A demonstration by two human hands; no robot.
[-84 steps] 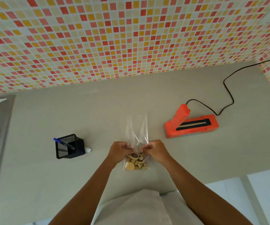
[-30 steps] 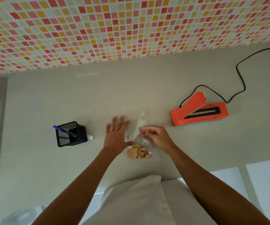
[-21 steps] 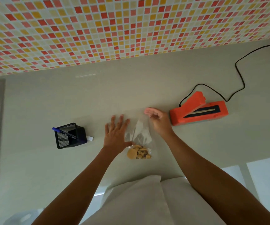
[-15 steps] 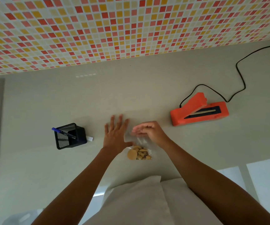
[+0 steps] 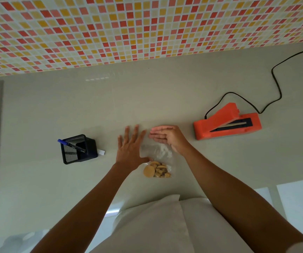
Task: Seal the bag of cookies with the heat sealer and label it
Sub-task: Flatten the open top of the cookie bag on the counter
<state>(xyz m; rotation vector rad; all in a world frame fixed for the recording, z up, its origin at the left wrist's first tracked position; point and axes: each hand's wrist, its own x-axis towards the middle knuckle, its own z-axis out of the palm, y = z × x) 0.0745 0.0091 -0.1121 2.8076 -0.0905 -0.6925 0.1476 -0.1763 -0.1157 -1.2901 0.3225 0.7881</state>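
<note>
Against the mosaic-tiled wall, the grey worktop carried the bag of cookies at centre frame, unsealed and unlabelled, both hands, left hand and right hand, spread flat, gripping nothing, pressing its clear top, with the heat sealer apart at right.

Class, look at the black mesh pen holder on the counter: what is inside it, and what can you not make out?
A blue marker lies slanted across the opening of the pen holder. The dark mesh walls hide the inside lower down. A small white slip pokes out beside its base.
</note>
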